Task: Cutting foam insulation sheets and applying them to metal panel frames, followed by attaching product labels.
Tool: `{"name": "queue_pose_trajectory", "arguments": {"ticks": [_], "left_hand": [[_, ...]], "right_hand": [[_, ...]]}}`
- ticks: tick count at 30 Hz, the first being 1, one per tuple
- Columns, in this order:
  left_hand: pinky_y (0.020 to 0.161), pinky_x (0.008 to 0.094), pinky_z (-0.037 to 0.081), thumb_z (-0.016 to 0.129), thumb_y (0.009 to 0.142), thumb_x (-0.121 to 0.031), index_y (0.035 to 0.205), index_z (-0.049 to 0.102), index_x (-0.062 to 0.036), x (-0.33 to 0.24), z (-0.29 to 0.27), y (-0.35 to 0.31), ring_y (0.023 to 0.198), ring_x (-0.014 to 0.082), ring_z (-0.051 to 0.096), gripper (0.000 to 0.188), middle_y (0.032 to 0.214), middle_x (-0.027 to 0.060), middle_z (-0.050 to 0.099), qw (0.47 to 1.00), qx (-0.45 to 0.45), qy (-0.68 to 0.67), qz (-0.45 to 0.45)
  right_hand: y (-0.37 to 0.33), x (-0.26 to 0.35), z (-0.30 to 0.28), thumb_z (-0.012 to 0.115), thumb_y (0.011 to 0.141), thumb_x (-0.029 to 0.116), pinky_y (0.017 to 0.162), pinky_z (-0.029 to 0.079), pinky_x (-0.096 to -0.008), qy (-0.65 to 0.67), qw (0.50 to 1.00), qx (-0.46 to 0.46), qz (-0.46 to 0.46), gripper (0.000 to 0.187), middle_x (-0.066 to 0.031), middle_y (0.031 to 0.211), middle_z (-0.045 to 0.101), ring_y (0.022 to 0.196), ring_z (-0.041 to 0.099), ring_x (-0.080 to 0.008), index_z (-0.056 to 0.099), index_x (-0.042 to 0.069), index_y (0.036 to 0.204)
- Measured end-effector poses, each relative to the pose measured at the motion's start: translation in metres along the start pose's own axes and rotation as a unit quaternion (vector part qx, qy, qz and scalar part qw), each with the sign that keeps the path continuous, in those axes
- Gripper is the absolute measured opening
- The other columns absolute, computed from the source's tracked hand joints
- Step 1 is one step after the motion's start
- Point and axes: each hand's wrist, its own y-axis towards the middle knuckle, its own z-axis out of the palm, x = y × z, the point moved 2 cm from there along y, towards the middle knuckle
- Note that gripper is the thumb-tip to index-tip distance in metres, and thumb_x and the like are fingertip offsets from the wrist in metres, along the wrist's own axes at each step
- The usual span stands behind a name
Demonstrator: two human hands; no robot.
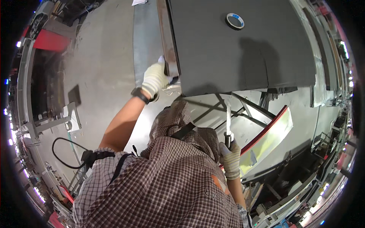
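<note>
Two gloved hands at work, at the near edge of a broad dark sheet (213,57) that fills the upper middle of the frame.

Left hand (154,79): centre left of the dark sheet, at the near end of a brown strip (167,38) that runs along the sheet's left side. Fingers bent against the strip; whether they grip it or only press, cannot tell. Bluish-grey band (146,41) just left of the strip.

Right hand (231,161): lower right of centre, closed round the black handle of a knife-like tool (228,140). Long pale blade points up the frame, its end just short of the sheet's near edge; exact kind of tool unclear.

Progress, as judged: sheet is down and looks mostly flat, strip lies along its side. Thin line in the sheet near its lower right edge, slit or crease, cannot tell. No cut visible where the blade points, so any tool work there looks undone. Fastening, if wanted, seems undone as well: tape roll (235,21) lies loose on the sheet, upper right, well apart from both hands. Red-edged curved panel (266,142) right of the right hand, untouched.
</note>
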Motion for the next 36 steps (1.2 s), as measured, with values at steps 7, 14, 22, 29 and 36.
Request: {"name": "queue_pose_trajectory", "arguments": {"ticks": [7,14,22,29,36], "left_hand": [[0.086,0.0428,0.049,0.073,0.074,-0.024,0.114,0.056,-0.0001,-0.027,0.01,0.079,0.102,0.0375,0.06,0.049,0.105,0.0218,0.064,0.981,-0.143,-0.116,0.066],[0.101,0.0442,0.041,0.059,0.089,-0.028,0.129,0.047,0.0036,-0.073,0.088,-0.053,0.115,0.0445,0.051,0.052,0.124,0.0282,0.053,0.945,-0.095,-0.289,0.123],[0.103,0.0409,0.04,0.054,0.093,-0.033,0.134,0.044,0.0025,-0.115,0.128,-0.05,0.122,0.0426,0.049,0.056,0.129,0.0282,0.052,0.948,-0.032,-0.316,-0.033],[0.1,0.0402,0.041,0.053,0.093,-0.039,0.131,0.047,0.0034,-0.109,0.13,-0.009,0.12,0.041,0.05,0.057,0.127,0.0265,0.054,0.943,0.047,-0.311,-0.112],[0.098,0.0336,0.04,0.054,0.095,-0.034,0.135,0.044,0.0021,-0.028,0.153,0.02,0.113,0.0289,0.053,0.055,0.125,0.0178,0.057,0.909,-0.08,-0.371,-0.172]], "right_hand": [[0.047,0.027,-0.005,0.063,0.085,0.007,0.054,0.04,-0.0241,-0.204,0.952,-0.112,-0.199,0.019,-0.0009,0.067,0.055,0.059,0.043,-0.0083,0.06,-0.001,0.102],[0.14,0.108,-0.023,0.067,0.083,0.011,0.08,0.049,-0.035,-0.288,0.9,-0.214,-0.249,0.028,-0.0178,0.093,0.065,0.086,0.064,-0.0258,0.058,-0.004,0.104],[0.098,0.069,0.074,0.069,0.065,0.052,0.111,0.017,-0.055,-0.59,0.674,-0.139,-0.422,0.095,-0.0247,0.143,0.035,0.137,0.026,-0.0417,0.037,-0.003,0.136],[0.1,0.028,0.098,0.069,0.067,0.048,0.112,0.012,-0.0572,-0.641,0.682,-0.113,-0.334,0.101,-0.0262,0.146,0.028,0.139,0.021,-0.0401,0.028,-0.006,0.141],[0.095,0.013,0.116,0.066,0.071,0.047,0.113,0.012,-0.057,-0.662,0.675,-0.065,-0.318,0.095,-0.0262,0.149,0.025,0.14,0.021,-0.0386,0.03,-0.006,0.141]]}}
